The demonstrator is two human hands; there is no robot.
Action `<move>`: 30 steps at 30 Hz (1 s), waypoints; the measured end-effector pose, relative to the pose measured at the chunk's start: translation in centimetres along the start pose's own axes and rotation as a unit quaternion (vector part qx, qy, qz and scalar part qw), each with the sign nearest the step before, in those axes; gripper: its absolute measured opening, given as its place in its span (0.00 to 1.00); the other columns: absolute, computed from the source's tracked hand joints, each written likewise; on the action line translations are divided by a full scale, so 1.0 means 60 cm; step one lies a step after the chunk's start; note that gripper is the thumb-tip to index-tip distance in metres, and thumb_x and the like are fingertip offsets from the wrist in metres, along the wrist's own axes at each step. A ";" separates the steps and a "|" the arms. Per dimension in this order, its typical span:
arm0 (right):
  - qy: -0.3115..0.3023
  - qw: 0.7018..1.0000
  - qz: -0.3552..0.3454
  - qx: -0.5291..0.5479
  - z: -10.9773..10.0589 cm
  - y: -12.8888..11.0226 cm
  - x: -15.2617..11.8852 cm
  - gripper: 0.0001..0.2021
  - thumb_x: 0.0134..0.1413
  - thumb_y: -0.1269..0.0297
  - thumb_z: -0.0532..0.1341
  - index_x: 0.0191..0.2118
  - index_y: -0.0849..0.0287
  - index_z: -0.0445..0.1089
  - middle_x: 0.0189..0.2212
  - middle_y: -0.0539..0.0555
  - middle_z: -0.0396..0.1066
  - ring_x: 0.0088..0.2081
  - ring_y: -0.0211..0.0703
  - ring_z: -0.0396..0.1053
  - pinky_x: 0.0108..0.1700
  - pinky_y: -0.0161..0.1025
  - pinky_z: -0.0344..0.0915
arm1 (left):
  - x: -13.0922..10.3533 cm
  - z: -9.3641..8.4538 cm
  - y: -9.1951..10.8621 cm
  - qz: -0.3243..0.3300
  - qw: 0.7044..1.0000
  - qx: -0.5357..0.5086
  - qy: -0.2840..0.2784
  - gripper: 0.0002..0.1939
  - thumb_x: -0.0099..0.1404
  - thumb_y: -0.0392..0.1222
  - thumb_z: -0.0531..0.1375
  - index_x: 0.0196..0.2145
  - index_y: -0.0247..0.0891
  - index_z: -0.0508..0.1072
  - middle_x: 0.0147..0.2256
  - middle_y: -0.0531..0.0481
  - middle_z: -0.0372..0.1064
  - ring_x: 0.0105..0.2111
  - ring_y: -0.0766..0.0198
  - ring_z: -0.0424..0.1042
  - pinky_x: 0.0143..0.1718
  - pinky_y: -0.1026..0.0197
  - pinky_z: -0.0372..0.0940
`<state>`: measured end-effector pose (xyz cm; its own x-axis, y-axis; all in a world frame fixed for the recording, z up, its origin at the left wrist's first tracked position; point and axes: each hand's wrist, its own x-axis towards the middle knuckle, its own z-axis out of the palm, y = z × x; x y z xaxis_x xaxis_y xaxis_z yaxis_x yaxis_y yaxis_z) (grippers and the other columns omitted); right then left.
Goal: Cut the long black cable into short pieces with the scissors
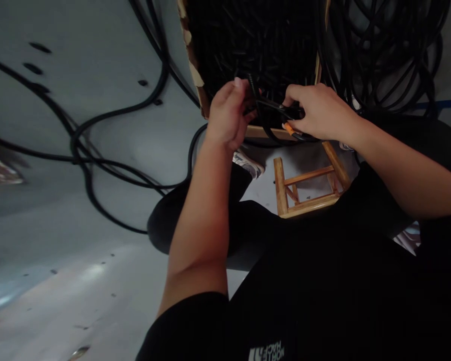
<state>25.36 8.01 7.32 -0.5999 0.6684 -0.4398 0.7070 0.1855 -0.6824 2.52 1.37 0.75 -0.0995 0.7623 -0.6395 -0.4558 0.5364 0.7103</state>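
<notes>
Over the near edge of a cardboard box, my left hand (227, 115) pinches a black hose (261, 113) near its upper end. The hose curves down past the box's front edge. From the other side, my right hand (319, 110) grips a pair of scissors (272, 104) with dark blades and a dark handle marked with orange. The blades point left and meet the hose just beside my left fingers. Whether they touch or enclose the hose I cannot tell. My right fingers partly hide the handles.
The cardboard box (195, 75) holds many short black pieces. Coiled black hose (394, 55) lies to its right. More hose (97, 118) loops over the grey floor at left, among small dark scraps. A wooden stool (308, 203) stands between my legs.
</notes>
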 end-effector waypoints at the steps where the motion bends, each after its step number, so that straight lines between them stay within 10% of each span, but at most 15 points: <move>1: 0.005 1.000 0.009 0.002 -0.001 0.001 0.001 0.10 0.57 0.57 0.74 0.44 0.46 0.78 0.36 0.54 0.81 0.45 0.61 0.79 0.44 0.51 0.70 | 0.001 -0.001 -0.003 -0.007 1.000 0.002 -0.002 0.14 0.79 0.54 0.69 0.41 0.43 0.73 0.33 0.52 0.75 0.46 0.60 0.77 0.42 0.63 0.64; 11: 0.023 0.999 0.025 0.034 0.005 0.006 0.015 0.12 0.63 0.52 0.74 0.45 0.50 0.77 0.38 0.52 0.82 0.49 0.55 0.81 0.51 0.47 0.75 | 0.022 0.001 -0.050 0.110 0.991 0.072 0.011 0.18 0.74 0.46 0.74 0.40 0.45 0.67 0.30 0.58 0.70 0.32 0.63 0.70 0.40 0.59 0.66; 22: 0.007 0.994 0.013 0.106 0.023 0.010 0.023 0.16 0.65 0.48 0.74 0.42 0.53 0.74 0.36 0.50 0.78 0.43 0.50 0.79 0.45 0.44 0.74 | 0.012 0.005 -0.034 0.095 0.994 0.050 0.030 0.20 0.80 0.55 0.69 0.40 0.40 0.68 0.28 0.58 0.68 0.34 0.66 0.74 0.39 0.63 0.62; 30: 0.020 0.995 0.012 0.093 0.022 0.001 0.015 0.14 0.61 0.56 0.76 0.42 0.50 0.71 0.31 0.48 0.76 0.43 0.47 0.77 0.47 0.44 0.70 | 0.002 0.004 -0.020 0.058 0.998 -0.031 -0.001 0.16 0.85 0.44 0.63 0.38 0.39 0.67 0.24 0.61 0.58 0.29 0.70 0.65 0.37 0.63 0.52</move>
<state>24.37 7.67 6.10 -0.5658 0.6995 -0.4366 0.6370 0.0347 -0.7701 3.25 0.91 -0.14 -0.1530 0.8186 -0.5536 -0.4960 0.4209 0.7594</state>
